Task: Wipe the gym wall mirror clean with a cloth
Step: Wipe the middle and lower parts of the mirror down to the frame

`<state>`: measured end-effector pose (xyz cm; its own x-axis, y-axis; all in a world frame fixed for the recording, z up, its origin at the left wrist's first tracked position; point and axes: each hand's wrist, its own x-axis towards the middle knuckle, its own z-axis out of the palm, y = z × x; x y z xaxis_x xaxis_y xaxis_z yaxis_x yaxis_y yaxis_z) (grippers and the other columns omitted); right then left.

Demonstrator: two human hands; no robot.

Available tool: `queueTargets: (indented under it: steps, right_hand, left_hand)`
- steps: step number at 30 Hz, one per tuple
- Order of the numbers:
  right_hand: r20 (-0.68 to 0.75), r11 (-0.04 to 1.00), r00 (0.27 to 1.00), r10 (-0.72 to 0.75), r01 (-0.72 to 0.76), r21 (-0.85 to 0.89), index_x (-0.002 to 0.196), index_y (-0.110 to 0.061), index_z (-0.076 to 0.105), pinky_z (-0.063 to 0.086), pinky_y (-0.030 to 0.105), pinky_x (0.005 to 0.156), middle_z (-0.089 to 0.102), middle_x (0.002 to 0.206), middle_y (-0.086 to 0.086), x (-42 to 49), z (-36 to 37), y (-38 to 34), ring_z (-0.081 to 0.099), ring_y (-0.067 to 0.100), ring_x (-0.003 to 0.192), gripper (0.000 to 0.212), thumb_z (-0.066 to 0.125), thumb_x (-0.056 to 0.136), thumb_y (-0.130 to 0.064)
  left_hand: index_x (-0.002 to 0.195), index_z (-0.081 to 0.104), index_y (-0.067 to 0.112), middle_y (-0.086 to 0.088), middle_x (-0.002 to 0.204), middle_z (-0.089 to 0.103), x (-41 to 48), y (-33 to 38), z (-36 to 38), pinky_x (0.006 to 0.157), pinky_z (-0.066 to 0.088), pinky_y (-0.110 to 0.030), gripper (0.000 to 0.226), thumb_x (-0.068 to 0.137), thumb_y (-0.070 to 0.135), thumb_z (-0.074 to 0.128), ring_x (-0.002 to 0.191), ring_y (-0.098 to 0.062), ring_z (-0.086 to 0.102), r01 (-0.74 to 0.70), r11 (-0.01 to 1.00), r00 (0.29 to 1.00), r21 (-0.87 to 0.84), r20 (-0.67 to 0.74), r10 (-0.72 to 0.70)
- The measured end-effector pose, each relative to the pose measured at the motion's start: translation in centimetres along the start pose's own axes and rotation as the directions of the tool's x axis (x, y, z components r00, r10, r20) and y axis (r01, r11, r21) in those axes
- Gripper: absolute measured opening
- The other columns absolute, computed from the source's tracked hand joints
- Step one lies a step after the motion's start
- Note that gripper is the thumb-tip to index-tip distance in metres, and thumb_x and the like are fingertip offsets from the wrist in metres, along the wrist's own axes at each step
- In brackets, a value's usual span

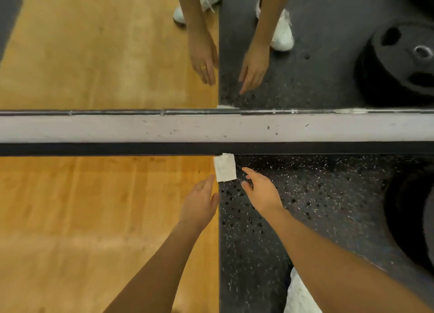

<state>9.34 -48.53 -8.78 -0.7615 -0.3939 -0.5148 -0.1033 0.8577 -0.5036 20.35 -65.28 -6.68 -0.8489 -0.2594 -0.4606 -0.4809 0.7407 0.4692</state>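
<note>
Currently I am looking steeply down at the foot of the mirror, whose lower edge meets a pale, scuffed skirting strip with a dark band beneath it. The cloth, small, white and folded flat, lies on the floor against that dark band, right on the seam where the wooden floor meets the speckled black rubber floor. Both of my hands are released, fingers stretched out, grasping nothing. My left hand, a ring on one finger, has its fingertips at the cloth's left edge; I cannot tell whether they touch it. My right hand points in just beside the cloth's right edge. A black weight plate lies at the far right, and the mirror reflects both arms.
</note>
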Motion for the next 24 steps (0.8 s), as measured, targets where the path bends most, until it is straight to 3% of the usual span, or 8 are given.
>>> queueTargets:
  steps: [8,14,17,19,22,24]
  right_hand:
    - [-0.042,0.998,0.999,0.004,-0.001,0.067,0.155,-0.026,0.041,0.052,0.044,0.098,0.055,0.140,0.008,8.4,8.9,3.0,0.055,0.027,0.125,0.052,0.055,0.105,-0.026]
    - [-0.127,0.990,0.991,0.037,-0.019,0.139,0.145,-0.024,0.051,0.054,0.042,0.092,0.056,0.128,0.010,11.6,10.6,2.3,0.059,0.027,0.110,0.046,0.054,0.102,-0.009]
    - [-0.121,0.965,0.991,0.059,-0.026,0.262,0.140,-0.024,0.057,0.056,0.042,0.093,0.064,0.121,0.008,11.5,9.9,2.3,0.063,0.025,0.106,0.047,0.056,0.098,-0.003]
    - [-0.113,0.940,0.991,0.069,-0.026,0.341,0.138,-0.024,0.059,0.058,0.035,0.087,0.066,0.114,0.005,10.5,8.7,1.7,0.064,0.020,0.099,0.047,0.058,0.097,-0.001]
    - [-0.099,0.917,0.994,0.051,-0.007,0.399,0.135,-0.024,0.061,0.048,0.013,0.071,0.065,0.107,0.002,7.5,5.7,0.0,0.061,0.008,0.087,0.044,0.061,0.097,-0.001]
    - [-0.085,0.896,0.996,0.027,0.013,0.444,0.132,-0.024,0.061,0.047,0.009,0.068,0.065,0.104,0.001,4.5,3.0,-1.5,0.060,0.006,0.085,0.043,0.062,0.096,0.000]
  left_hand:
    - [0.162,0.026,0.020,-0.005,0.163,0.040,9.3,-4.0,9.5,0.117,0.039,-0.039,0.058,0.109,0.028,0.049,0.147,-0.024,0.040,0.017,0.996,0.999,-0.092,-0.033,-0.020]
    - [0.163,0.024,0.018,-0.007,0.160,0.042,12.2,-4.8,11.6,0.112,0.044,-0.040,0.057,0.110,0.021,0.046,0.138,-0.027,0.049,0.023,0.986,0.999,-0.168,-0.030,-0.028]
    - [0.163,0.021,0.020,-0.006,0.161,0.040,11.7,-4.3,11.1,0.109,0.046,-0.040,0.060,0.109,0.019,0.047,0.137,-0.026,0.049,0.012,0.978,1.000,-0.210,-0.011,-0.015]
    - [0.164,0.021,0.021,-0.005,0.165,0.035,10.6,-3.8,9.8,0.111,0.046,-0.039,0.061,0.109,0.018,0.048,0.140,-0.025,0.047,0.003,0.970,1.000,-0.241,-0.015,-0.007]
    - [0.164,0.022,0.025,-0.003,0.170,0.023,7.9,-2.8,6.8,0.115,0.041,-0.037,0.058,0.111,0.021,0.044,0.146,-0.025,0.041,0.035,0.957,0.996,-0.287,-0.064,-0.055]
    - [0.163,0.027,0.027,-0.001,0.167,0.030,5.3,-1.8,4.1,0.113,0.040,-0.032,0.055,0.111,0.024,0.044,0.144,-0.022,0.043,0.032,0.927,0.991,-0.374,-0.108,-0.078]
